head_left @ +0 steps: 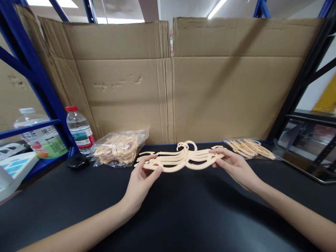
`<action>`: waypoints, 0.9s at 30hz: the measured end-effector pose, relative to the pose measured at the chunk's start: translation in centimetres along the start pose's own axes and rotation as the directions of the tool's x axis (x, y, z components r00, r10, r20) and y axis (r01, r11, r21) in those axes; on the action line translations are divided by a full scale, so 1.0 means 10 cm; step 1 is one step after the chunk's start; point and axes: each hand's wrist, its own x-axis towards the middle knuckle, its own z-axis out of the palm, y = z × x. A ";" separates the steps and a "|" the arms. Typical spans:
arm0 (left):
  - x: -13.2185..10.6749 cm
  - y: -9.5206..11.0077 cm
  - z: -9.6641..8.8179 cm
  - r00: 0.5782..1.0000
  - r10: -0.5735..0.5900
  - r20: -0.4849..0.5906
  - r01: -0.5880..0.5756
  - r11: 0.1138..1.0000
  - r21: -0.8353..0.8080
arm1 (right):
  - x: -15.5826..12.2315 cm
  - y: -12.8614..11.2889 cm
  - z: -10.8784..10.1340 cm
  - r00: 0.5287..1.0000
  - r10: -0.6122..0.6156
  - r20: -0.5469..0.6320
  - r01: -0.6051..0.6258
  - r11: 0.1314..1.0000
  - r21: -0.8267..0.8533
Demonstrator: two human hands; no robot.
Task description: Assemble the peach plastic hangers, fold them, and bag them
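Observation:
Several cream plastic clothes hangers (173, 168) are gathered in a stack at the middle of the black table, their hooks bunched at the top. My left hand (141, 180) grips the left ends, thumb on the nearest hanger and fingers behind. At the right ends, my right hand (234, 164) pinches the same stack between thumb and fingers. The hangers lie roughly level between both hands. Whether the stack touches the table is hard to tell.
A clear bag of cream hangers (120, 148) lies left; another bag (249, 148) lies right, beside a metal-edged clear panel (301, 157). A black mouse (77, 161), a red-capped water bottle (80, 131) and blue shelf posts stand left. Cardboard (236, 87) walls the back.

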 end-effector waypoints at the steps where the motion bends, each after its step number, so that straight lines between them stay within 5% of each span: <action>1: 0.00 0.01 0.02 1.000 -0.005 0.001 0.005 0.999 -0.036 | -0.01 -0.01 0.03 1.000 0.017 0.018 -0.018 0.998 0.056; 7: -0.13 0.08 0.20 0.981 -0.138 0.135 0.150 0.985 -0.084 | -0.13 -0.09 0.38 0.993 0.101 0.057 -0.114 0.934 0.339; 11: -0.25 0.10 0.32 0.945 -0.190 0.268 0.210 0.977 -0.049 | -0.23 -0.17 0.58 0.984 0.112 0.135 -0.149 0.942 0.302; 17: -0.29 0.12 0.32 0.962 -0.158 0.221 0.167 0.986 -0.024 | -0.28 -0.27 0.61 0.928 0.118 0.354 -0.219 0.941 0.260; 27: -0.31 0.10 0.30 0.968 -0.035 0.248 0.042 0.999 -0.021 | -0.31 -0.34 0.59 0.924 0.105 0.368 -0.170 0.974 0.149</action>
